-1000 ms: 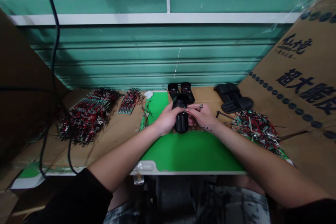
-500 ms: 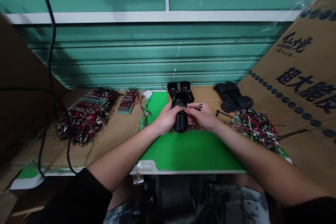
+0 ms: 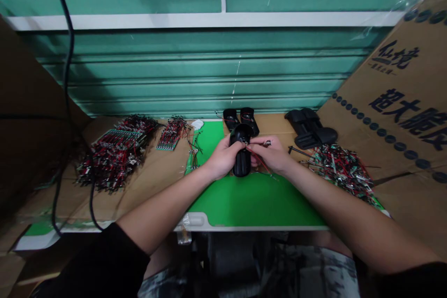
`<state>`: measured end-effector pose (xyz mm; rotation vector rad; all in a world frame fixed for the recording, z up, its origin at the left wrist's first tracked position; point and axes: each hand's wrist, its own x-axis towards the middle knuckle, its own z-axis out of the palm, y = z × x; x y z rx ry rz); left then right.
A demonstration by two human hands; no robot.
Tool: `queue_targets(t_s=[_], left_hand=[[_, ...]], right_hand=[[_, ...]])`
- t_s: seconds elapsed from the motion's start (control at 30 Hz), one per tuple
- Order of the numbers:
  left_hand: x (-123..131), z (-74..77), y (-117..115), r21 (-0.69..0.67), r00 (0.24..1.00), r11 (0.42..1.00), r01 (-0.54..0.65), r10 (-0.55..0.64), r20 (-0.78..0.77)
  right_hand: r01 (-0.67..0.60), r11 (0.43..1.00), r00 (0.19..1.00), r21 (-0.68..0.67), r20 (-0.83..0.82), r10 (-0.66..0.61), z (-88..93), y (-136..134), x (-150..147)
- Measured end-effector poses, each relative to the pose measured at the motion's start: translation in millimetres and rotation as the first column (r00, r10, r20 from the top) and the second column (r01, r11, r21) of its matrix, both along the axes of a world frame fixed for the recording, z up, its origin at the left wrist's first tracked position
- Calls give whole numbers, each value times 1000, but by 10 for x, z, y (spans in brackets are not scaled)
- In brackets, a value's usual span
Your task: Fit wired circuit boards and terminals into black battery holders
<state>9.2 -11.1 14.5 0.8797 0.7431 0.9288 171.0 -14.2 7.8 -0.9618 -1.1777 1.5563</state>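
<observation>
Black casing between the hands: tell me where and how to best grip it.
Probably by the long left wall of the black casing, from the left, where the left hand grips: its body is narrow, and the right hand and red wire crowd the right.

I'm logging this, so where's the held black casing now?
In the head view, slightly right of centre: the black casing is between the left hand and right hand, just below two similar casings.

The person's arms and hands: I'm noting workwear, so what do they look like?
The left hand and right hand are bare, without gloves. The left sleeve and right sleeve are black and leave the forearms uncovered. No watch or bracelet shows.
</observation>
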Motion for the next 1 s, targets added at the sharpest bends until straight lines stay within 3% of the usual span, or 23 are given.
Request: queue_targets(t_s=[0.67, 1.0], left_hand=[[4, -15, 2, 46, 1000, 999, -17, 17, 11], [-16, -18, -7, -8, 1000, 1000, 14, -14, 19]], right_hand=[[31, 999, 998, 35, 57, -33, 80, -30, -17], [60, 997, 996, 41, 65, -63, 33, -31, -12]])
